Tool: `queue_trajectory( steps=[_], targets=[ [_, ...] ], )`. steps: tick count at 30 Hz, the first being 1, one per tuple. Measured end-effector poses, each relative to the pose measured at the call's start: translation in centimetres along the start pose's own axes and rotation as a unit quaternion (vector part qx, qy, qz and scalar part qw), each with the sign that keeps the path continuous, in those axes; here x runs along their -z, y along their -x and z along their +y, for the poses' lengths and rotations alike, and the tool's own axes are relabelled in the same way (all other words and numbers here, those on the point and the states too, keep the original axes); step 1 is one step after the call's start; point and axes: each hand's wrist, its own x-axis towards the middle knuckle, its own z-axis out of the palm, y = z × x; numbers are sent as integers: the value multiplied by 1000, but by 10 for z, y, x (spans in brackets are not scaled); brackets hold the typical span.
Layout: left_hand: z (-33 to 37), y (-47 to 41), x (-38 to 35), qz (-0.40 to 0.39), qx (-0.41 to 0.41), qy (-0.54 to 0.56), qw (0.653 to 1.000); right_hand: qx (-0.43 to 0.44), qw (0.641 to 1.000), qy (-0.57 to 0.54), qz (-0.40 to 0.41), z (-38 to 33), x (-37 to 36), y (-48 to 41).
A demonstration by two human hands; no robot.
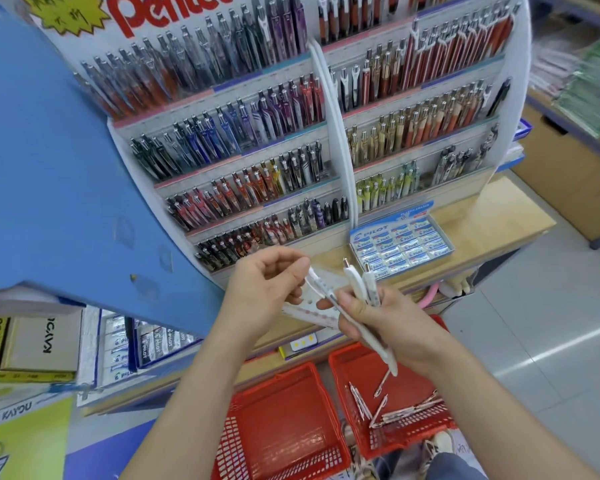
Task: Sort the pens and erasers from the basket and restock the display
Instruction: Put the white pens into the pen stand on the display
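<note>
Together, left hand [267, 291] and right hand [397, 323] grip slim white plastic pens [354, 281].

We note a glossy grey tiled floor [551, 306] at right; a pale streak of reflected light [565, 344] crosses it; a light wooden counter [492, 216] runs through the middle; a large blue panel [49, 168] fills the upper left; yellow boxes marked KAYOU [32, 344] sit lower left; a wooden shelving unit with blue edging [568, 174] stands far right, bearing green packets [596, 98].
</note>
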Motion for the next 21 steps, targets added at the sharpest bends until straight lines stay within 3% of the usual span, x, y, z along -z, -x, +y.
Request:
queue_trajectory(
  steps=[5, 7, 11, 13, 16, 21],
  targets=[
    [-4, 2, 9, -49, 9, -48, 998, -2, 998, 45, -40, 3, 1, 1],
    [-2, 2, 10, -22, -7, -51, 998, -6, 999, 43, -2, 7, 0, -3],
    [-6, -10, 23, 117, -39, -67, 990, -60, 979, -81, 180, 23, 14, -15],
    [-16, -19, 34, 170, -40, -118, 978, -75, 956, -168, 229, 29, 26, -16],
    [-29, -23, 36, 178, -60, -215, 958, -82, 932, -252, 250, 36, 37, -14],
    [-46, -23, 19, 146, -113, -319, 930, -82, 932, -274, 224, 42, 35, -11]
  ],
)
